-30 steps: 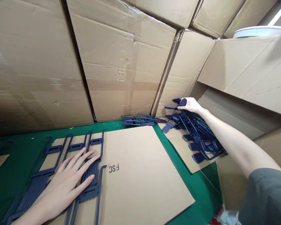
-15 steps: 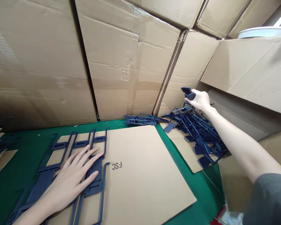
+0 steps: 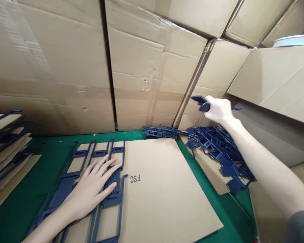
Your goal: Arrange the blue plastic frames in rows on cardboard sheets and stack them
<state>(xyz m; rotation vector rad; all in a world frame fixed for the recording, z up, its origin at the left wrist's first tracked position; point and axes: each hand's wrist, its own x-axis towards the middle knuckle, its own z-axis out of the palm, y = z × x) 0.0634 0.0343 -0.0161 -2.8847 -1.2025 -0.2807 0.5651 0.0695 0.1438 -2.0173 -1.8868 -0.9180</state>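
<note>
My left hand (image 3: 95, 189) lies flat, fingers spread, over dark blue frame-like parts (image 3: 112, 199) with thin rods, hooked ends and ribbed plates. These parts are lined up on a flat cardboard sheet (image 3: 164, 189) printed "FSC". Raised at the right, my right hand (image 3: 219, 109) is closed round a dark blue part (image 3: 201, 103) with flat paddle-like ends. A thin hooked rod sticks out on the far side of that hand, and the rest of the part is hidden. Below it lies a tangled pile of similar dark blue parts (image 3: 218, 145) on another cardboard piece (image 3: 207, 167).
Large cardboard boxes (image 3: 152, 67) form a wall behind the green surface (image 3: 47, 168). A small heap of blue parts (image 3: 159, 131) lies against them. Cardboard sheets layered with blue parts (image 3: 10, 152) stand at the left. An open box flap (image 3: 276, 74) juts out at the right.
My right hand has lifted the blue part away from the pile, and the pile's loose pieces have shifted. The view has turned slightly left. My left hand stays flat on the laid-out parts.
</note>
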